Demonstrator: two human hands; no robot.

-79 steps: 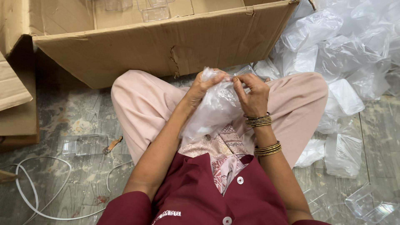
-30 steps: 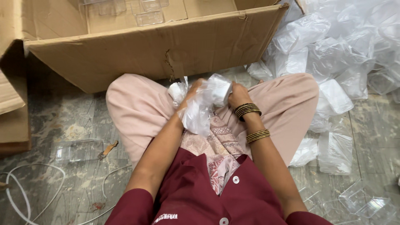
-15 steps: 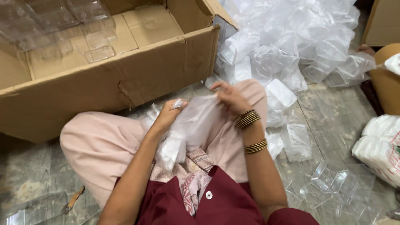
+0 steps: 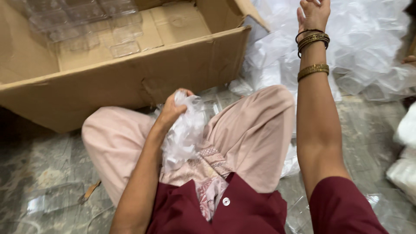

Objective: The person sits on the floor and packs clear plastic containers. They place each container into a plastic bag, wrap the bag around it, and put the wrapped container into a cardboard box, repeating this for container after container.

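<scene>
Grey stone floor, mottled and worn, with the person seated cross-legged on it. The crumpled clear plastic bag lies in the lap, against the pale pink trousers. The left hand grips the bag's upper end, fingers clenched into the plastic, forearm running down toward the maroon top. The right hand is raised and extended forward at the top edge of the view, arm nearly straight, bangles on the wrist; its fingers are curled, partly cut off by the frame, and whether they grasp anything cannot be told. An open cardboard box stands just beyond the knees; clear plastic trays lie inside, outlines hard to separate. A heap of clear plastic bags fills the floor to the right, individual pieces indistinct.
</scene>
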